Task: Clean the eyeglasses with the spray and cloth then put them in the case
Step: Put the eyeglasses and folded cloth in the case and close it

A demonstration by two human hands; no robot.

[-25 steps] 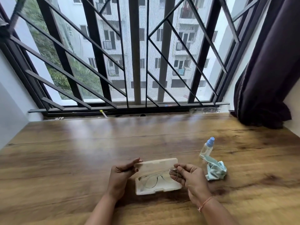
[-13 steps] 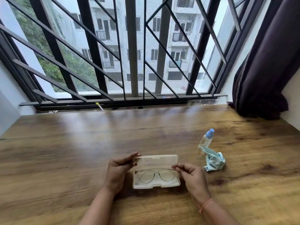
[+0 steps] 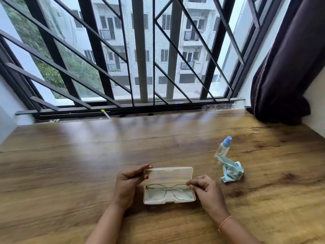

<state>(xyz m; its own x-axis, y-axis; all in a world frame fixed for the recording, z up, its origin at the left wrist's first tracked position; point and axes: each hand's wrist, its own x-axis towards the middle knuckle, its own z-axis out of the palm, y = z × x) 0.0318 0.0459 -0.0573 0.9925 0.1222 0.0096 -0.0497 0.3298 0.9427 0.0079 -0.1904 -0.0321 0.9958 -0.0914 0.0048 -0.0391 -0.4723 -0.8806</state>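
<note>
Wood-grain table (image 3: 88, 173) carries everything, and nothing on it looks heavy. At the near middle lies the case (image 3: 168, 202), a pale, thin-walled plastic shell, with its lid (image 3: 168, 174) standing up along the 12 o'clock edge. It is probably light enough to skid if pushed, so it wants steadying.

The left hand (image 3: 126, 184) sits at the case's 9 o'clock. Its forefinger and thumb pinch the lid's left end, and the other fingers are curled. The right hand (image 3: 205, 189) is at 3 o'clock, and its fingertips pinch the right end of the eyeglasses (image 3: 169, 188), at about the hinge.

The eyeglasses lie flat inside the tray, with the brow line toward 12 o'clock. The frame is thin wire with clear lenses, so I judge it light, springy and easy to bend, and the lenses would smear at a touch. The hinge corners or the bridge are the safest places to hold them, never the glass.

A pale blue cloth (image 3: 232, 172) lies crumpled at 3 o'clock of the case and apart from it. It is soft and limp and can be pinched up anywhere.

At 2 o'clock stands the spray bottle (image 3: 222, 149), small, clear and blue-capped, with a corner of the cloth reaching its foot. It looks tippy and is best gripped round the body.
</note>
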